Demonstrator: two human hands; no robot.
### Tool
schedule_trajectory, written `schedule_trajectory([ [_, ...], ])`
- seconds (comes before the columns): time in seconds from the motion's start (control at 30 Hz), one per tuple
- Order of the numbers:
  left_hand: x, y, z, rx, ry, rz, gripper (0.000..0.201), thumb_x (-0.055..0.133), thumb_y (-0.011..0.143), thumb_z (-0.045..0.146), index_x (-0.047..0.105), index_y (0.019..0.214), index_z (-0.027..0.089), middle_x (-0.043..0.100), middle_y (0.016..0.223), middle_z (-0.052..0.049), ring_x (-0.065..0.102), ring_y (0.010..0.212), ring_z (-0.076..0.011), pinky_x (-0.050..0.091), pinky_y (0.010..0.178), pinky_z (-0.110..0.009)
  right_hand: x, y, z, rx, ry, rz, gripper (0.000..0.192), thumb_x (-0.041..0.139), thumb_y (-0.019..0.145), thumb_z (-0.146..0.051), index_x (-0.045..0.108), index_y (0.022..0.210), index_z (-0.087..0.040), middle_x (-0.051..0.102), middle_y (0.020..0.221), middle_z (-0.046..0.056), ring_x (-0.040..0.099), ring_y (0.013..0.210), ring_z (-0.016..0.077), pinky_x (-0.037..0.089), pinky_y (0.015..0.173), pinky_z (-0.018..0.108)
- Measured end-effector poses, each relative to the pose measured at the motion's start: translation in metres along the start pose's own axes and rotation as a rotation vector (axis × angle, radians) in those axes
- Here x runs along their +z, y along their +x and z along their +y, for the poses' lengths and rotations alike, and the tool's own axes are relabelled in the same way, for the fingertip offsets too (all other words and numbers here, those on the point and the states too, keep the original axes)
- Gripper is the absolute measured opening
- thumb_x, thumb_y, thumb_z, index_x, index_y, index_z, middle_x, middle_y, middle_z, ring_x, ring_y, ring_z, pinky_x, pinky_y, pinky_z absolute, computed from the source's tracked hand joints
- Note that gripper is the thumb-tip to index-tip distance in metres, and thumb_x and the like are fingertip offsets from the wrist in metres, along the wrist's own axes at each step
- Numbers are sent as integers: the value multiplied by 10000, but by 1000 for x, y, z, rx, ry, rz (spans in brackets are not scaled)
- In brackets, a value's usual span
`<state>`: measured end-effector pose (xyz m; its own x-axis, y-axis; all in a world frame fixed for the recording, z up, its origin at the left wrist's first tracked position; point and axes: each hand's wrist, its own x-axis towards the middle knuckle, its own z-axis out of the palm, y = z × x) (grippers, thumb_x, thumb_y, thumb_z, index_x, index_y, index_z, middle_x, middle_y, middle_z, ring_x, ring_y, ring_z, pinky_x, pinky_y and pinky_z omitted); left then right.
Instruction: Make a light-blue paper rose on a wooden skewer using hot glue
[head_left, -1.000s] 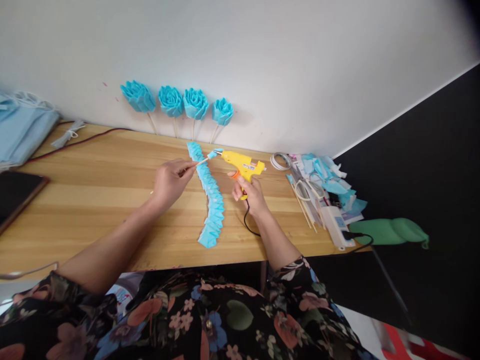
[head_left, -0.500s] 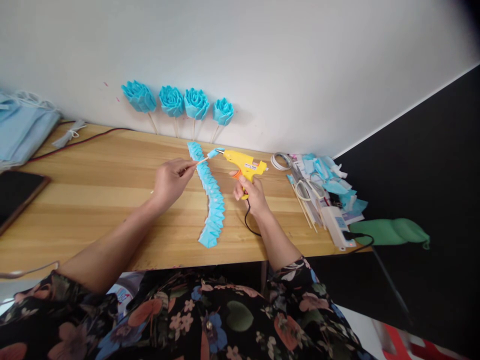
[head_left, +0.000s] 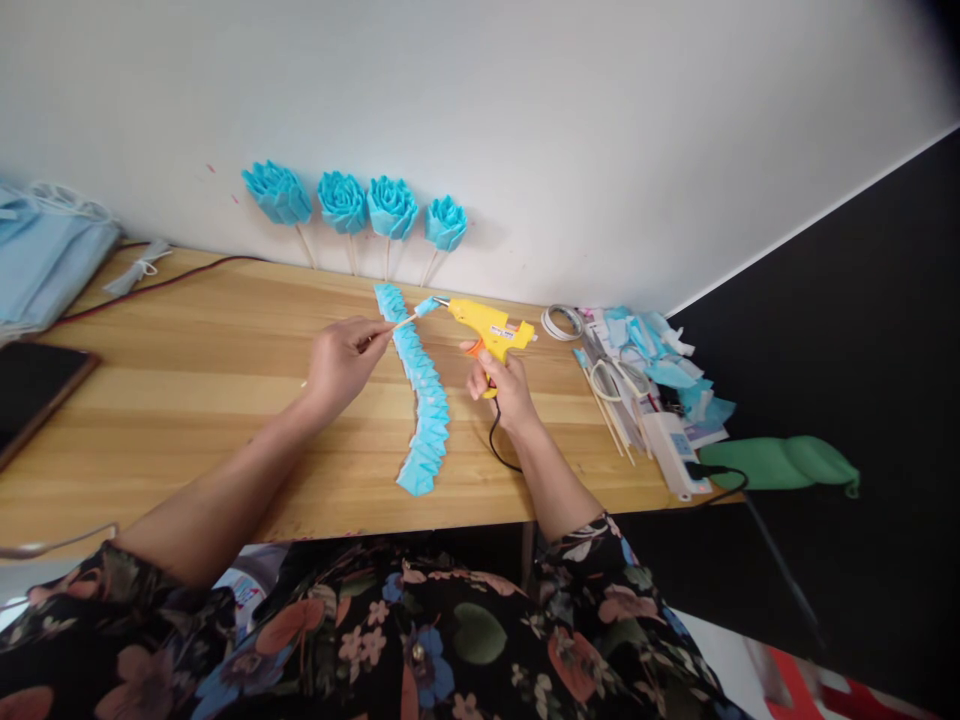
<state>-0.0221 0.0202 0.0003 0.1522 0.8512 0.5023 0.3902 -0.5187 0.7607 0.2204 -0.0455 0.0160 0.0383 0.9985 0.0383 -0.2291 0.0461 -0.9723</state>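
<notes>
- Black, flower-printed cloth of a sleeved garment (head_left: pixel 450 640) is seen nearest, below the front edge of the wooden tabletop (head_left: pixel 225 350).
- A curving strip of overlapping folded blue pieces (head_left: pixel 427 400) is laid along the tabletop, from near the front edge towards the wall, between the two forearms.
- A yellow glue gun (head_left: pixel 487 325) is gripped in the right hand (head_left: pixel 504 388), its handle wrapped by the fingers and its nozzle pointed left; a black cord (head_left: pixel 493 440) is trailed from below the handle.
- A thin stick (head_left: pixel 405 321) is pinched between thumb and fingers of the left hand (head_left: pixel 341 358) and held over the strip's upper part, its blue-wrapped end (head_left: pixel 426 307) met by the nozzle; whether they touch cannot be told.
- To the right, a white power strip (head_left: pixel 673 450), with a black plug inserted, is placed near pale-handled scissors (head_left: pixel 619 382), loose sticks (head_left: pixel 609 415) and crumpled blue scraps (head_left: pixel 660 345).
- At the far left, a stack of pale blue fabric (head_left: pixel 52 245) is piled.
- Four blue flowers (head_left: pixel 392 208) on thin stems are stood in a row against the white wall (head_left: pixel 510 120).
</notes>
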Motion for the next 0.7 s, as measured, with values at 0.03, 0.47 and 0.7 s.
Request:
schedule_trajectory([
  [0.03, 0, 0, 0, -2, 2, 2, 243, 646, 966, 353, 854, 918, 236, 779, 783, -43, 656, 672, -190, 448, 639, -307, 0, 0, 0, 2, 2, -6, 502, 857, 761, -647, 763, 909, -177, 483, 457, -94, 466, 423, 94, 361, 511, 281],
  [0.47, 1, 0, -2, 3, 9, -6, 247, 642, 969, 355, 857, 933, 239, 798, 810, -50, 697, 703, -201, 484, 658, -307, 0, 1, 0, 0, -38, 14, 566, 827, 750, -692, 791, 970, -172, 468, 464, -100, 447, 432, 91, 380, 524, 285],
  [0.7, 1, 0, -1, -18, 20, -1, 256, 639, 963, 373, 856, 913, 246, 790, 792, -47, 676, 687, -195, 466, 648, -306, 0, 1, 0, 1, -46, 1, 556, 816, 771, -681, 793, 996, -173, 464, 472, -99, 441, 439, 92, 386, 527, 289],
])
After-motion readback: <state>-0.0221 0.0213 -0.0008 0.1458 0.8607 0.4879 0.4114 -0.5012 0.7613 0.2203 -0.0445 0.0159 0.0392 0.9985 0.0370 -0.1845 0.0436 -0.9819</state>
